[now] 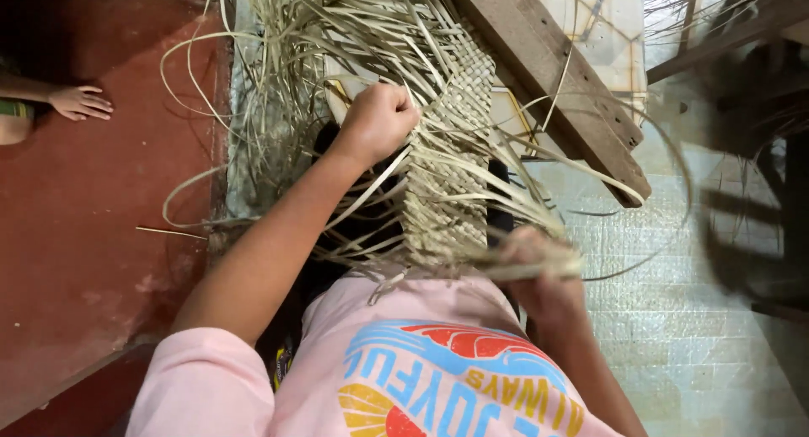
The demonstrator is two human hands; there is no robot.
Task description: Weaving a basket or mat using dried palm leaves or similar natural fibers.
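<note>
A half-woven mat of pale dried leaf strips (pixel 447 167) lies over my lap, with many loose strips (pixel 278 75) fanning out to the left and top. My left hand (pixel 379 121) is closed in a fist on strips at the mat's left edge. My right hand (pixel 539 268), blurred, grips a bundle of strips at the mat's lower right corner. I wear a pink printed shirt (pixel 421 369).
A brown wooden beam (pixel 556 83) runs diagonally at the upper right over a pale tiled floor (pixel 691 319). A red floor (pixel 76 235) lies to the left, where another person's hand (pixel 80 102) rests. Dark blurred shapes stand at the far right.
</note>
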